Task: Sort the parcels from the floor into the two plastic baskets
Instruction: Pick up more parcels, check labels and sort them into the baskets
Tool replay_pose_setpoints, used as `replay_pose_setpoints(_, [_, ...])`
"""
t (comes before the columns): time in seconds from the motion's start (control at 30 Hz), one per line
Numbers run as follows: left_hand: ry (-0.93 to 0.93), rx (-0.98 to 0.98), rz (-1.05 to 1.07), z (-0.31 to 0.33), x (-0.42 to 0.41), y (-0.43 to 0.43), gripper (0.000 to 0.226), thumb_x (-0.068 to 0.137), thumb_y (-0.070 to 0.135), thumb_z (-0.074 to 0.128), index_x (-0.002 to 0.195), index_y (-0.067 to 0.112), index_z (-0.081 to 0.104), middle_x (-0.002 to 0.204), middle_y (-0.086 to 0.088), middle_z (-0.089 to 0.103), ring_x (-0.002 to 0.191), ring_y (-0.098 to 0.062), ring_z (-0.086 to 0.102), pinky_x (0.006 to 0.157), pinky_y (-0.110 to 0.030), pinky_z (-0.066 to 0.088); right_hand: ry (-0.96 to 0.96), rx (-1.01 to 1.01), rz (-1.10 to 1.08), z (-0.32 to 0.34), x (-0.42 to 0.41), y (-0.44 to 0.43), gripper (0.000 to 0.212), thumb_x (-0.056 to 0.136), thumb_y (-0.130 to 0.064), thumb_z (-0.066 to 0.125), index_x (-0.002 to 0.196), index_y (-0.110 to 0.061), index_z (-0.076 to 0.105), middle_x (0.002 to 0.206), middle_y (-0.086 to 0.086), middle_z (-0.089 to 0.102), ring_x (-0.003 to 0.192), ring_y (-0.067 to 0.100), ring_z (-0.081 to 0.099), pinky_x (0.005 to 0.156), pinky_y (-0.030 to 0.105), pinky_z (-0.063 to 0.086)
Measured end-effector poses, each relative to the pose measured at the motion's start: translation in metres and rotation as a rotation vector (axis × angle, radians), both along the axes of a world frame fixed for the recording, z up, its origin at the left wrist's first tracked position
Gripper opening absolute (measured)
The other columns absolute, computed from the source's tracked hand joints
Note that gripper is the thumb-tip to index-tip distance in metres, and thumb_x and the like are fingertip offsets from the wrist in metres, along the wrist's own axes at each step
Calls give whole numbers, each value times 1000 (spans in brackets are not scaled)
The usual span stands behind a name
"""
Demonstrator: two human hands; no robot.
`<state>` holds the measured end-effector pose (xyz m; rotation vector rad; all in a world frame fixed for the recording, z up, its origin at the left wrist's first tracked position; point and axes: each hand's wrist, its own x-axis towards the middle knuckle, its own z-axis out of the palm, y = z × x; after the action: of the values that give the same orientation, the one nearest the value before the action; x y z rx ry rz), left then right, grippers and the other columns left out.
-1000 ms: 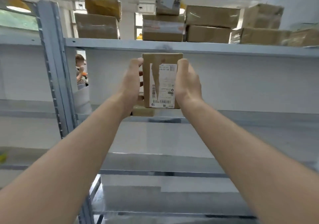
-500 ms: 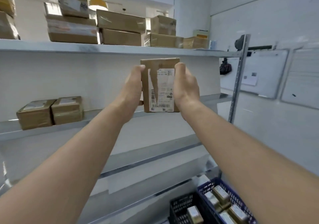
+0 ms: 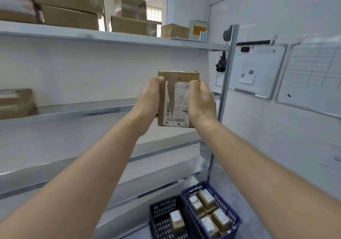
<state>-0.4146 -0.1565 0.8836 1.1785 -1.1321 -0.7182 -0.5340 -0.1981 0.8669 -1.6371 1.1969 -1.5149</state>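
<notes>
Both hands grip one brown parcel [image 3: 177,98]: the left hand [image 3: 147,98] clasps its left edge and the right hand [image 3: 202,100] its right edge. It is upright in the air before the metal shelves [image 3: 110,39], label facing back. On the floor below, a black basket [image 3: 162,209] carries a single box [image 3: 177,220]. Touching it, a blue basket [image 3: 192,190] carries several boxes [image 3: 206,198].

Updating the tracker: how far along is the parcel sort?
Done: four parcels visible in the blue basket, one in the black basket. In hand: left hand and right hand hold up a labelled parcel. Left: basketing it; any floor parcels are out of view.
</notes>
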Motion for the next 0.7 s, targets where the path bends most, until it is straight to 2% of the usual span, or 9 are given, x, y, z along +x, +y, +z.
replay_pose_setpoints(0.1, [-1,36,0,-11,-26,-19,53,106,47,26,124,16,65,85,7,74,91,-15,67,83,-41,55,19,23,-16,-11,-28,-22,53,103,-56,31,130,-23,62,123,3,64,111,21,62,79,37,46])
replay_pose_setpoints(0.2, [2,47,0,-20,-44,-40,52,107,46,24,125,15,63,95,2,71,92,-15,65,77,-37,52,30,44,-8,-18,-47,-46,47,110,-50,32,134,-23,61,120,-3,62,110,17,61,73,32,43])
replay_pose_setpoints(0.27, [6,51,2,-26,-51,-56,50,108,44,25,122,13,63,91,2,71,87,-14,65,78,-37,52,36,57,-1,-23,-53,-62,44,110,-49,32,132,-24,61,116,-5,63,106,14,61,70,30,43])
replay_pose_setpoints(0.33, [25,55,16,-33,-51,-76,46,107,43,27,110,15,64,78,8,72,81,-12,65,76,-34,52,47,76,4,-28,-55,-79,42,111,-49,32,129,-24,61,115,-2,66,100,10,60,69,30,42])
replay_pose_setpoints(0.4, [46,60,29,-42,-47,-98,40,107,41,29,100,22,63,65,13,70,75,-10,64,72,-31,52,54,95,9,-37,-51,-98,41,111,-50,32,127,-26,61,116,-1,67,101,12,61,75,34,44])
replay_pose_setpoints(0.47, [63,62,35,-50,-40,-121,39,107,40,29,96,24,62,62,15,69,77,-13,64,76,-33,53,73,111,1,-46,-41,-117,50,106,-58,31,135,-29,59,125,1,67,112,20,62,88,40,48])
replay_pose_setpoints(0.6, [84,83,62,-70,-21,-174,44,106,41,30,115,14,64,81,7,71,92,-20,66,94,-40,51,112,97,-34,-68,-15,-160,77,85,-73,26,140,-29,55,131,4,67,113,24,65,95,50,56])
replay_pose_setpoints(0.63, [87,96,66,-77,-15,-191,44,106,41,30,114,15,65,84,5,71,94,-21,66,95,-41,51,124,103,-39,-76,-8,-176,78,84,-74,25,139,-28,55,130,5,67,113,25,66,96,51,57])
replay_pose_setpoints(0.7, [88,129,68,-93,-1,-226,42,105,40,30,99,23,68,79,8,72,92,-21,67,93,-39,52,148,129,-43,-91,4,-207,71,87,-72,27,136,-30,56,127,5,67,110,24,67,97,53,57])
